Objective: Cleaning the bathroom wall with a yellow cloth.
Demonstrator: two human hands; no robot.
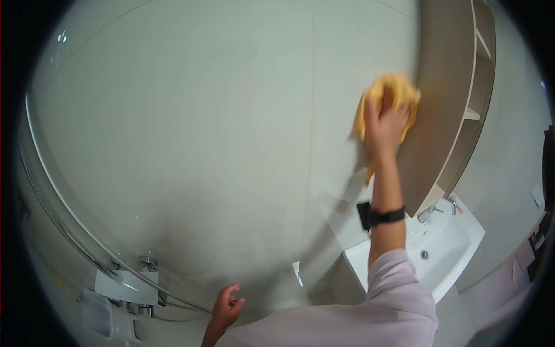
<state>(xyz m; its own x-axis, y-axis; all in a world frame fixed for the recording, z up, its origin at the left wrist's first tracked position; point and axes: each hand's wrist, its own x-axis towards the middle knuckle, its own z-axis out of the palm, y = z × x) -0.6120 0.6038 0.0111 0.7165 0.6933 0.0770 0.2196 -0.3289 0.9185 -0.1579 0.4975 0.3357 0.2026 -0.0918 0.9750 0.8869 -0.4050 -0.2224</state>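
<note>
High on the right, my right hand presses a bunched yellow cloth against the pale wall, close to the side of a brown cabinet. The cloth spreads around my fingers, slightly blurred, and a strip of it hangs below the hand. On that wrist is a black band with a dark block on it. Low in the middle, my left hand is held in front of the wall, empty, its fingers loosely bent and apart.
A cabinet with open side shelves stands right of the cloth. Below it is a white washbasin with a tap. At lower left are a shower mixer, a curved rail and hose. A white tag is on the wall.
</note>
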